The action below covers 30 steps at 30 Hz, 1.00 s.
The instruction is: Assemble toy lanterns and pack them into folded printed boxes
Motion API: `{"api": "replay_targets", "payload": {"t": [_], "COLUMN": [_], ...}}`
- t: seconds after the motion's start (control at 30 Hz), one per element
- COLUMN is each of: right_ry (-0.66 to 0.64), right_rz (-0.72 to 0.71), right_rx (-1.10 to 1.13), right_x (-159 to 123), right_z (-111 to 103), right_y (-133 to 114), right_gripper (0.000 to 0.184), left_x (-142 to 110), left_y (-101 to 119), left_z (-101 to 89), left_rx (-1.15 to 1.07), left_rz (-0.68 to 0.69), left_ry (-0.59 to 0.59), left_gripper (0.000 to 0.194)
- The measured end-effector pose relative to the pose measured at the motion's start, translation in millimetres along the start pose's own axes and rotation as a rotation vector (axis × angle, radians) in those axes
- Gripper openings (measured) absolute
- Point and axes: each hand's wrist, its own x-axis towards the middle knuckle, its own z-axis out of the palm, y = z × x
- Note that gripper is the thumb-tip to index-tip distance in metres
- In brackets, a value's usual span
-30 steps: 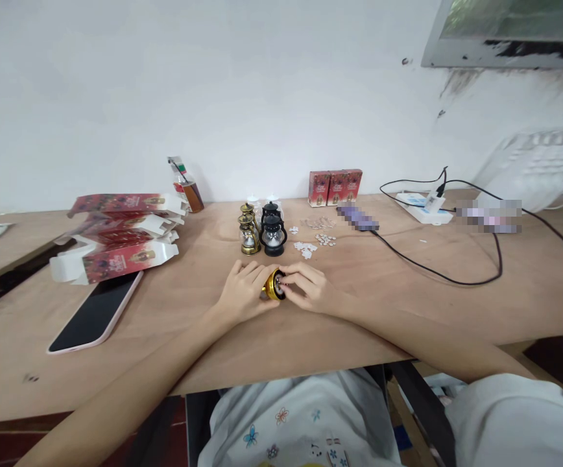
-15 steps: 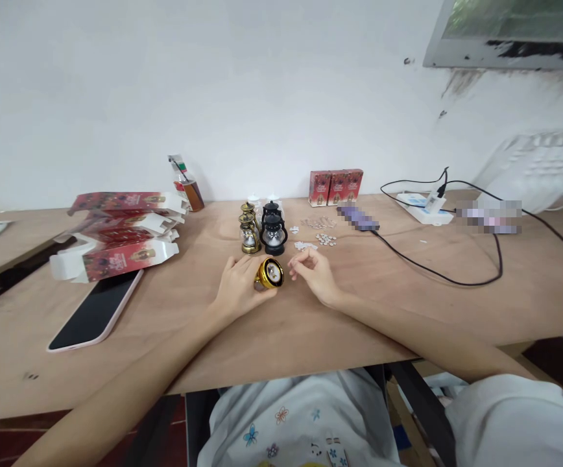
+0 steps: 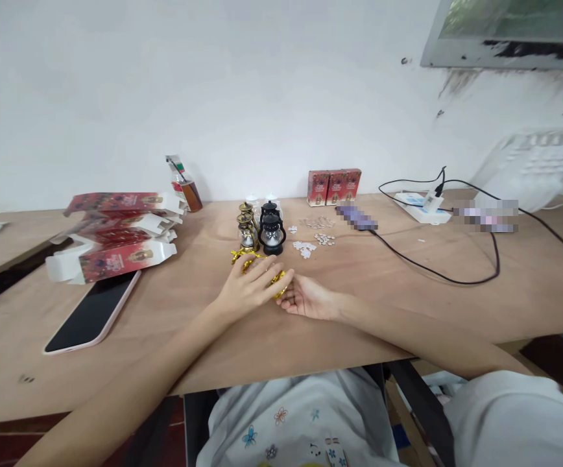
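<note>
Head view — left hand (image 3: 251, 288) clasps gold lantern (image 3: 280, 280) beside half-open right hand (image 3: 308, 298); red boxes (image 3: 333, 188) — contents hidden — stand near table's (image 3: 242, 350) far edge.

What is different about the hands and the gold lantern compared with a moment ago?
The left hand has kept hold of the gold lantern but turned it, so its round base, which faced the right hand, is now out of sight. The right hand has turned palm up and moved left, up against the left fingertips. The black lanterns, red boxes and large phone have stayed put.
</note>
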Motion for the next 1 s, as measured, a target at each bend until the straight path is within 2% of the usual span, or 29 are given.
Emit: {"api": "replay_targets", "payload": {"t": [0.1,0.23,0.33,0.43,0.53,0.6,0.67,0.73,0.83,1.0], "right_ry": [0.02,-0.062,-0.116,-0.104,-0.012,0.136,0.342,0.408,0.467,0.557], "right_rz": [-0.013,0.023,0.038,0.029,-0.044,-0.093,-0.118,-0.103,-0.075,-0.091], "right_rx": [0.021,-0.062,-0.316,-0.712,-0.984,-1.102,-1.181,-1.206,-1.212,-1.205], "right_x": [0,4,8,10,8,8,8,9,14,33], "right_z": [2,-4,-15,-35,-66,-90,-112,-130,-147,-156], "right_y": [3,2,-9,-31,-66,-93,-119,-139,-154,-161], "right_gripper": [0.033,0.033,0.033,0.034,0.036,0.037,0.036,0.033,0.028,0.025], "left_x": [2,5,5,2,-2,-4,-4,-2,1,7], "left_y": [4,5,3,0,-3,-3,-2,0,3,6], "left_z": [-1.5,-6.5,-9.6,-5.0,6.3,13.1,17.2,19.4,23.3,33.4], "left_rx": [-0.003,-0.007,0.075,0.121,0.139,0.199,0.266,0.261,0.148,0.089], "left_rz": [0.06,0.036,0.046,0.05,0.028,0.016,-0.023,-0.086,-0.156,-0.142], "left_ry": [0.055,0.067,0.068,-0.053,-0.174,-0.226,-0.317,-0.42,-0.505,-0.633], "left_gripper": [0.024,0.024,0.024,0.026,0.024,0.018,0.02,0.022,0.024,0.031]}}
